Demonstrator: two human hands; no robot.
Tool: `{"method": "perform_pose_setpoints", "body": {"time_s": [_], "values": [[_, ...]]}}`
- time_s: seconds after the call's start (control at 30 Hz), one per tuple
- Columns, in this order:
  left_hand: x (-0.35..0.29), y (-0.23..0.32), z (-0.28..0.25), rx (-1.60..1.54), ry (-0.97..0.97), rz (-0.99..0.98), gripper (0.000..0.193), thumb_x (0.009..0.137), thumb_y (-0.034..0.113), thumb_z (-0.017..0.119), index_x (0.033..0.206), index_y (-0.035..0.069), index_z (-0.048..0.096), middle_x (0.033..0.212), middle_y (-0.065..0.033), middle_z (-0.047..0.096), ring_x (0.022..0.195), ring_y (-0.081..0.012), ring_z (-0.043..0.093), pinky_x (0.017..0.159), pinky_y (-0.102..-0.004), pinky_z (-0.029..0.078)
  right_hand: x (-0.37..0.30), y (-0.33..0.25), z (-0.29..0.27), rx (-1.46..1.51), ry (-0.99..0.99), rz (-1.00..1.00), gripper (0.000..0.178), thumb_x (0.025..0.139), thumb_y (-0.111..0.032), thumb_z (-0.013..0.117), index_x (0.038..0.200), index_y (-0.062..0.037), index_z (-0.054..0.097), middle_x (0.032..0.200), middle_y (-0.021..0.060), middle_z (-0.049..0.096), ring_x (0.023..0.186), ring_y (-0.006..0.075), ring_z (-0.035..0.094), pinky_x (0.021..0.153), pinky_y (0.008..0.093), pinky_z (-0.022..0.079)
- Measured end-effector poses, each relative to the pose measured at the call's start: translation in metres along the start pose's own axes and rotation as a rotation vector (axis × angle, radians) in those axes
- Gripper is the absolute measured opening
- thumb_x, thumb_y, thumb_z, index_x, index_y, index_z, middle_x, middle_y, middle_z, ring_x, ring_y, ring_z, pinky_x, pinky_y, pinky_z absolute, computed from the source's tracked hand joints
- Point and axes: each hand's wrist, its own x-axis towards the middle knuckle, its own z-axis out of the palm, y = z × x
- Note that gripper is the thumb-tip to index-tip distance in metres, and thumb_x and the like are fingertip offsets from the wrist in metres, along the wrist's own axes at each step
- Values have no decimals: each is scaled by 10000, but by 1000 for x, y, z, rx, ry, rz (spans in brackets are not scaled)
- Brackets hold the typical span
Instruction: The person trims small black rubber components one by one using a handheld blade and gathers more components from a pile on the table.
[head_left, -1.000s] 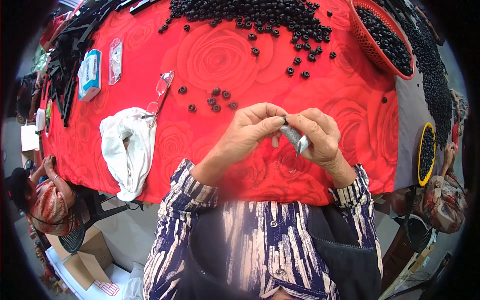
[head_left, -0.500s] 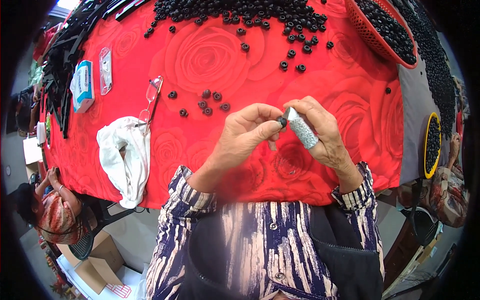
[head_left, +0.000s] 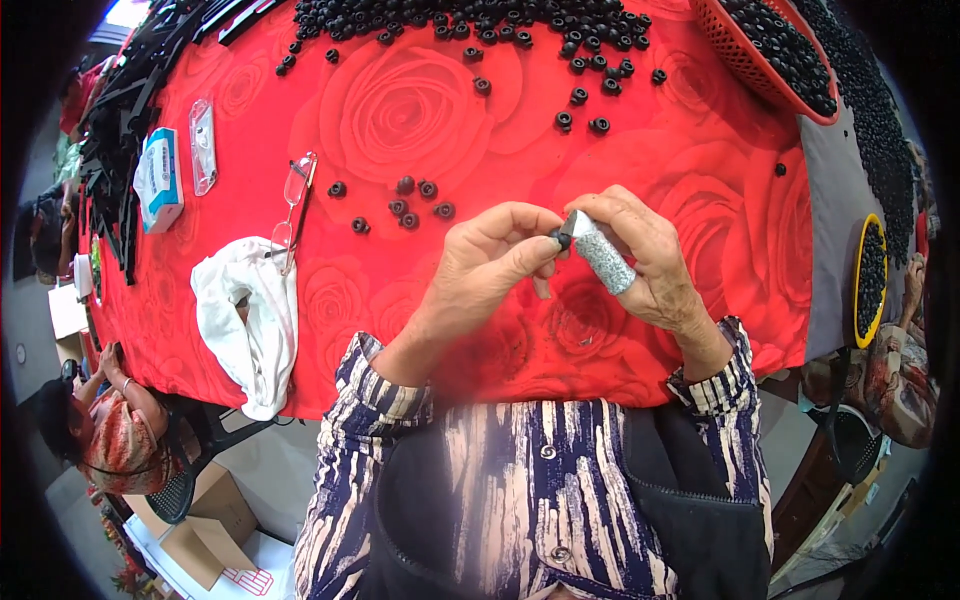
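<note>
Between the thumb and fingertips of my left hand (head_left: 485, 258) is a small round black part (head_left: 563, 240). My right hand (head_left: 655, 262) grips a small knife (head_left: 605, 262) by its thick handle, wrapped in speckled silver. The knife's short blade meets the black part, partly hidden by my fingers. Both hands are above the red rose-patterned tablecloth (head_left: 400, 110), close to my body. A small group of similar black parts (head_left: 405, 208) lies beyond my left hand, and a large heap of them (head_left: 470, 25) spreads along the far side.
Eyeglasses (head_left: 291, 205), a white cloth (head_left: 215, 290), a tissue pack (head_left: 160, 180) and a clear case (head_left: 203, 145) lie at left, near black strips (head_left: 120, 150). A red basket (head_left: 735, 60) and a yellow-rimmed basket (head_left: 860, 290) hold black parts at right. People sit at both sides.
The knife blade has shifted slightly against the black part, and my fingers have turned a little. The whole view has moved slightly; the things on the table lie as before.
</note>
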Motion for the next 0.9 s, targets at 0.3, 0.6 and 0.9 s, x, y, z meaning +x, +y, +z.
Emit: {"method": "perform_pose_setpoints", "body": {"time_s": [0.3,0.6,0.9], "values": [[0,2,2,-30,15,-19,219,914,87,557,1090,-44,556,874,-60,604,735,-90,570,608,-229,517,2,-2,-2,-12,-20,10,289,777,-43,617,1051,26,556,841,129,552,723,251,583,621,320,465],[2,1,-2,-183,-33,-106,212,913,104,561,1064,-44,571,856,-64,606,703,-92,573,583,-233,520,2,-2,-7,-8,-61,17,272,768,-36,628,1029,17,571,811,113,550,676,226,562,571,307,440],[1,-4,-5,-207,-56,-157,210,913,119,563,1053,-38,571,854,-73,605,680,-86,562,578,-234,519,3,2,-9,17,-100,-31,231,771,8,612,1000,24,583,771,91,548,635,182,540,546,275,423]]}}
